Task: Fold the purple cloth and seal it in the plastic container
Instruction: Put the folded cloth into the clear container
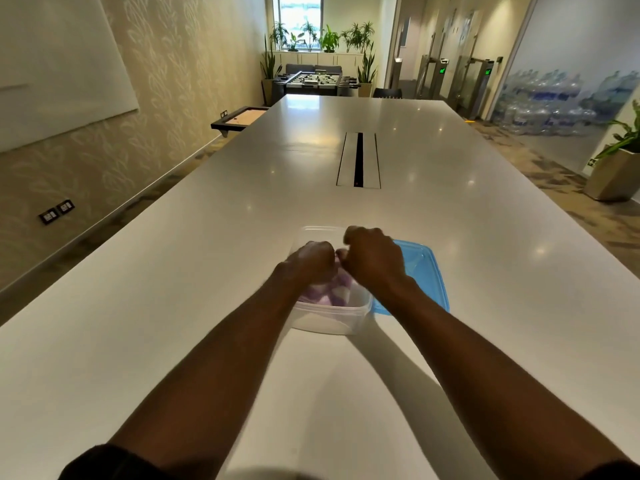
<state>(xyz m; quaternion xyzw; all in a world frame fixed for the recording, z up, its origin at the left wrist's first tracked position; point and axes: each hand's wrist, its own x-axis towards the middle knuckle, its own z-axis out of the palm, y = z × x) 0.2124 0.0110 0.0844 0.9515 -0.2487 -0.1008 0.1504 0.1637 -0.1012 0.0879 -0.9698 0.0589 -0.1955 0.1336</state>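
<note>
Both hands are curled over the open container [330, 315], knuckles up. The left hand [311, 261] has its grip bunched down onto the purple cloth [332, 292], apparently pressing it into the tub; the picture is blurred there, so whether the fingers actually pinch the fabric cannot be told. The right hand [372, 256] sits just beside it, over the container's right side, with its fingers folded under; whether they close on cloth or on nothing is hidden by the back of the hand.

The cloth lies inside the container, a folded bundle of purple and paler patches showing through the near wall and above the rim. Pushing from above with both hands makes sense: the bundle looks to stand a little proud of the rim, and it must sit lower before a lid can close.

The blue lid [424, 271] lies flat on the counter [173, 306], touching the container's right side, partly under the right forearm, within easy reach for sealing, which is not yet done.
</note>
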